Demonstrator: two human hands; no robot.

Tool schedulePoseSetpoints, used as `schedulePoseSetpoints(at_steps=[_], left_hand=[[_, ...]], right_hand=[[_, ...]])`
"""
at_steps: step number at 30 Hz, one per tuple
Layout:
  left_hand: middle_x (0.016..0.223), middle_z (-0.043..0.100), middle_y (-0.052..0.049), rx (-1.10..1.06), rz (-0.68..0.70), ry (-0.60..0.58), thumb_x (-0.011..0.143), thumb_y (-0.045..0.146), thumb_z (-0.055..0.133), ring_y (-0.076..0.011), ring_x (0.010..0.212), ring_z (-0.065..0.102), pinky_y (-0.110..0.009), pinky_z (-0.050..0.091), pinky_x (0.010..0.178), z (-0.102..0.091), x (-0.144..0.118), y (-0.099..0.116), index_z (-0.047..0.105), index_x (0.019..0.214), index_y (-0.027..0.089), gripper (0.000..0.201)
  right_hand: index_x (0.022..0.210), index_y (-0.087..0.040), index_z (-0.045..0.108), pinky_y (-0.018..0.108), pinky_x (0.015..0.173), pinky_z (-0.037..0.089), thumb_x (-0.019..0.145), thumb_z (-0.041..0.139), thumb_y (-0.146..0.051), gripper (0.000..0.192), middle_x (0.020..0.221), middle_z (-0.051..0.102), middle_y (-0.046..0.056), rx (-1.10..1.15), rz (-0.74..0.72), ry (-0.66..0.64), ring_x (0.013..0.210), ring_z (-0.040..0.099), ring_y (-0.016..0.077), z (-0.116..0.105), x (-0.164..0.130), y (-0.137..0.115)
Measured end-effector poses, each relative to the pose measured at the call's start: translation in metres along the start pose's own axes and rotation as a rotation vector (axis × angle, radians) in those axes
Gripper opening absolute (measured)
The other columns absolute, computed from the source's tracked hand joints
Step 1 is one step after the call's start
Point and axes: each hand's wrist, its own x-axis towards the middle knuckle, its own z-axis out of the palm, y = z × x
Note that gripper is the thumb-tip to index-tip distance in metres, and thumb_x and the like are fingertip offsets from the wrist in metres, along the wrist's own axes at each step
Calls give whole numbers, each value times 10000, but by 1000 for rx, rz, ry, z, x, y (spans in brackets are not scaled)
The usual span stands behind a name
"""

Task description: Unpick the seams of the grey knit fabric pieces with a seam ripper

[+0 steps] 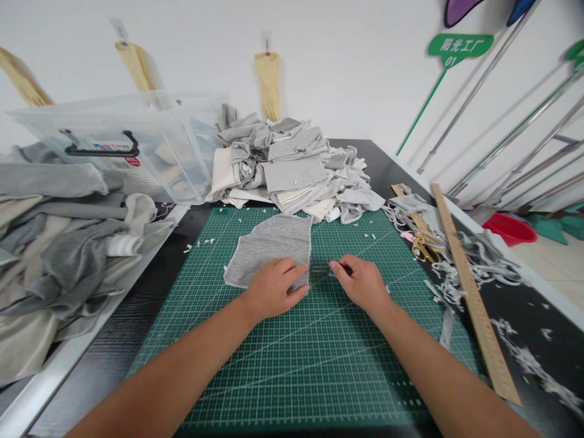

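Observation:
A grey piece of fabric (274, 246) lies flat on the green cutting mat (292, 353). My left hand (272, 289) presses down on the fabric's near right corner, fingers spread flat. My right hand (360, 281) rests on the mat just right of the fabric's edge, with fingers pinched around a small dark tool (340, 267) that is mostly hidden. A thin strip or thread (319, 269) runs between the two hands along the fabric edge.
A heap of grey and cream cloth pieces (292, 167) lies behind the mat. A clear plastic bin (123, 143) and more fabric (59, 243) sit at the left. Gold scissors (422, 246), a long wooden ruler (472, 292) and fabric trimmings (479, 261) lie at the right.

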Motion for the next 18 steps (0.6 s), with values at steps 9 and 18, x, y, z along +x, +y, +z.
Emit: schedulePoseSetpoints(at_steps=[9,18], left_hand=[[1036,570,-92,160,-32,-93,900,303,468,-240,1001,519,-403,414,877,5,4,-1,584,1121,209,267],[732,613,-39,-45,-604,-129,694,177,633,-222,788,568,-340,384,807,-51,-21,-82,630,693,196,20]], right_hand=[[641,-206,563,242,563,343,874,457,-429,339,596,605,-7,20,11,-9,564,548,134,1,1,2],[624,-209,545,242,559,345,876,447,-432,351,575,591,-12,53,13,-8,546,536,132,0,1,5]])
